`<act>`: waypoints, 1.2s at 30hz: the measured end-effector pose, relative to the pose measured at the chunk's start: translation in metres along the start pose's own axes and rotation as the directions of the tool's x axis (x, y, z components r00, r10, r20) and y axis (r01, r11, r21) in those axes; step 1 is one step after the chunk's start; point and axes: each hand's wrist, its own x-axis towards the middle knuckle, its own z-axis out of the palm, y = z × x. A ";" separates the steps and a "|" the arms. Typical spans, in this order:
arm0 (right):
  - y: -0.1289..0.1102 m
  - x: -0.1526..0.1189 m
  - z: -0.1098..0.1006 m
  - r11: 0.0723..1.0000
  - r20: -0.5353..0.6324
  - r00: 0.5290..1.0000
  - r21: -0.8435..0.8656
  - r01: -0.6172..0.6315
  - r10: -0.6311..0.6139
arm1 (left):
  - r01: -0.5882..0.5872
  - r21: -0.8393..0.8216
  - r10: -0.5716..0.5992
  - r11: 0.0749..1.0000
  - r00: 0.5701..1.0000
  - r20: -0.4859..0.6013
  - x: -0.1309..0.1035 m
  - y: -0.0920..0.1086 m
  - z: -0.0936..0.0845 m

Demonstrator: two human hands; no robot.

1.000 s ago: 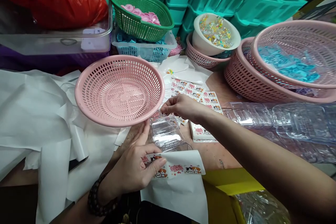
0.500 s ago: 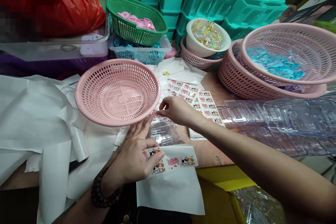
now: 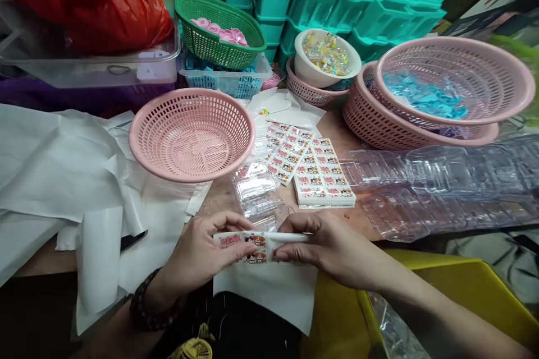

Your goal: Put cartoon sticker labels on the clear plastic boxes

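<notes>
A sticker sheet (image 3: 263, 284) with cartoon cat-and-dog prints hangs over the table's front edge, its lower part blank white. My left hand (image 3: 214, 244) grips its upper left, thumb on the front. On the right part, my right hand (image 3: 314, 241) pinches the same sheet between thumb and fingers; the sheet curls there. Just beyond my hands lies a clear plastic tray (image 3: 256, 190). A stack of sticker sheets (image 3: 324, 171) is behind my right hand, with a loose sheet (image 3: 288, 151) overlapping it. Behind my left hand stands a pink basket (image 3: 191, 167), with nothing in it.
Crumpled white backing paper (image 3: 46, 168) covers the left side. Clear plastic trays (image 3: 458, 171) run along the right. Pink baskets (image 3: 379, 129), a white bowl (image 3: 301, 61), a green basket (image 3: 214, 55) and teal bins (image 3: 278, 3) stand behind. A yellow bin (image 3: 446, 275) is below the right edge.
My right hand has come back from the clear tray by the pink basket to the sticker sheet and now grips it. The sheet's right part has curled. The view has shifted slightly.
</notes>
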 end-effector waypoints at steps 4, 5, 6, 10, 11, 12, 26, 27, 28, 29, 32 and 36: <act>-0.002 -0.010 0.010 0.969 -0.175 0.973 -0.219 0.112 -0.152 | 0.114 -0.205 -0.097 0.972 0.991 0.093 -0.005 -0.006 0.010; -0.005 -0.013 0.013 0.956 -0.221 0.953 -0.255 0.148 -0.207 | 0.108 -0.231 -0.085 0.967 0.990 0.110 -0.007 -0.006 0.012; -0.007 -0.015 0.016 0.952 -0.240 0.942 -0.254 0.173 -0.236 | 0.101 -0.251 -0.072 0.963 0.990 0.123 -0.010 -0.006 0.013; -0.013 -0.022 0.028 0.985 -0.228 0.959 -0.077 0.152 -0.166 | 0.091 -0.331 -0.042 0.939 0.987 0.153 -0.019 -0.007 0.014; -0.012 -0.023 0.031 0.987 -0.240 0.957 -0.054 0.152 -0.160 | 0.094 -0.343 -0.039 0.935 0.986 0.163 -0.021 -0.009 0.013; -0.011 -0.023 0.033 0.984 -0.252 0.951 -0.052 0.171 -0.179 | 0.101 -0.344 -0.043 0.934 0.984 0.174 -0.021 -0.012 0.013; 0.055 -0.045 0.084 0.735 -0.333 0.725 -0.586 0.342 -0.603 | 0.246 -0.429 -0.101 0.869 0.938 0.333 -0.009 -0.032 0.019; 0.049 -0.047 0.081 0.758 -0.390 0.701 -0.562 0.332 -0.597 | 0.222 -0.384 -0.109 0.896 0.949 0.295 -0.008 -0.035 0.019; 0.041 -0.047 0.074 0.787 -0.441 0.685 -0.520 0.332 -0.580 | 0.183 -0.327 -0.103 0.927 0.963 0.248 -0.008 -0.036 0.018; 0.033 -0.043 0.063 0.827 -0.494 0.678 -0.452 0.335 -0.544 | 0.130 -0.259 -0.081 0.957 0.978 0.192 -0.007 -0.036 0.018; 0.012 -0.008 0.018 0.952 -0.620 0.732 -0.090 0.294 -0.284 | -0.112 -0.057 0.115 0.992 0.992 0.053 -0.005 -0.031 0.017; 0.003 0.052 -0.031 0.951 -0.313 0.949 0.278 0.133 -0.041 | -0.358 0.106 0.365 0.928 0.929 -0.066 0.001 -0.023 0.019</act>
